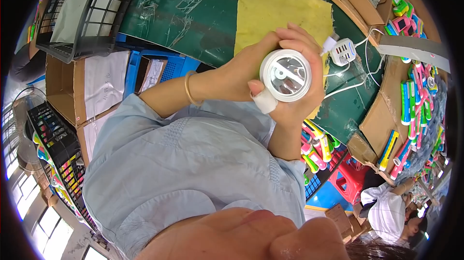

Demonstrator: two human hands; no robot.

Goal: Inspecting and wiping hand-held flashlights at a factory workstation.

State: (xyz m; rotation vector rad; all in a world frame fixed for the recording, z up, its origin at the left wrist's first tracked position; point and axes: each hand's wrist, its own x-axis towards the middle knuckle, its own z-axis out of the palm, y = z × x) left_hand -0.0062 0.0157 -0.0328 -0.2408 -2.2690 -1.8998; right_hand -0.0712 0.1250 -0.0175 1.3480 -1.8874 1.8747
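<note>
A flashlight [285,75] with a white round rim and a clear lens faces up toward me, over the near edge of the yellow cloth [270,13]. My left hand [246,69], below a gold bangle, wraps its left side. My right hand [304,105] closes around its right and near side, with white tape on the thumb. The flashlight's body is hidden behind the lens and my fingers. Just right of my hands, a white USB plug [329,44] on a cable sits beside a white multi-port USB charger [343,52].
The green tabletop [193,33] has scraps of clear tape stuck on it. Black crates [92,16] and a blue crate [181,69] stand at the left. Several colourful flashlights [413,100] lie at the right, beyond a cardboard sheet [382,110]. A co-worker in white [389,214] sits at the lower right.
</note>
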